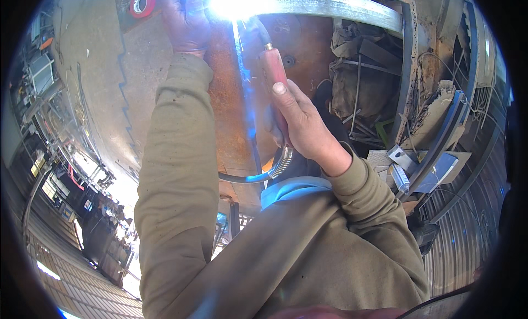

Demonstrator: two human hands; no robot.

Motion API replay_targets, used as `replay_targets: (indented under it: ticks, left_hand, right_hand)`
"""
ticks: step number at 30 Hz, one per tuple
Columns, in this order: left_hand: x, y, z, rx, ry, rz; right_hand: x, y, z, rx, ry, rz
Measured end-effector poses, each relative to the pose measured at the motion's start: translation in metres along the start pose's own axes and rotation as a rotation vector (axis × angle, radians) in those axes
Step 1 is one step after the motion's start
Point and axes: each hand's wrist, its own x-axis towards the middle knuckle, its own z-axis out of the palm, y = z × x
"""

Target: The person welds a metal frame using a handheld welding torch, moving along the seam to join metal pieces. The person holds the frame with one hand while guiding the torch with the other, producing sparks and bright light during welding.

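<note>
In my right hand (302, 116) is a welding torch (273, 68) with a worn red handle; my fingers wrap round it and the thumb lies along its top. The torch neck points up toward a blinding white arc (234, 4), with small sparks falling below it. The arc burns at the left end of a shiny metal tube (341, 4) that runs to the right. Just left of the arc, my left hand (188, 23) rests near the tube's end. Glare and the picture's top edge hide its fingertips, so its grip is unclear.
A rusty metal worktop (231, 132) lies under both hands. On its far left sits a red roll of tape (142, 3). The torch cable (242, 178) loops left below my right hand. At right stand a metal frame (408, 60), a spray can (399, 177) and scrap.
</note>
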Motion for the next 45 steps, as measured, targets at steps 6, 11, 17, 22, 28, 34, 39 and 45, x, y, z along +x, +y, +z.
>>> replay_targets:
  ticks: [6, 11, 17, 22, 28, 34, 39, 45]
  left_hand:
    - [0.001, -0.013, -0.009, 0.059, 0.009, 0.088]
    - [0.001, -0.015, -0.009, 0.129, 0.001, 0.137]
    - [0.002, -0.016, -0.009, 0.071, 0.012, 0.106]
    - [0.001, -0.016, -0.008, 0.051, 0.011, 0.094]
    - [0.001, -0.012, -0.007, 0.046, 0.015, 0.048]
    - [-0.002, -0.008, -0.006, -0.031, 0.043, -0.074]
    - [0.004, -0.01, -0.002, -0.007, 0.062, 0.123]
    - [-0.002, -0.013, -0.005, 0.037, 0.048, 0.039]
  right_hand:
    - [-0.002, -0.002, 0.001, 0.005, 0.004, -0.009]
    - [0.0, 0.0, 0.001, 0.014, -0.004, -0.026]
    - [0.0, 0.0, 0.0, 0.006, -0.009, -0.037]
    - [0.0, -0.002, 0.0, -0.007, -0.005, -0.002]
    - [-0.004, 0.001, -0.001, 0.016, -0.024, 0.019]
    - [-0.002, 0.006, -0.001, 0.006, -0.008, -0.003]
    - [-0.001, 0.004, -0.003, 0.027, -0.015, -0.022]
    - [0.004, 0.006, -0.002, 0.001, 0.005, -0.061]
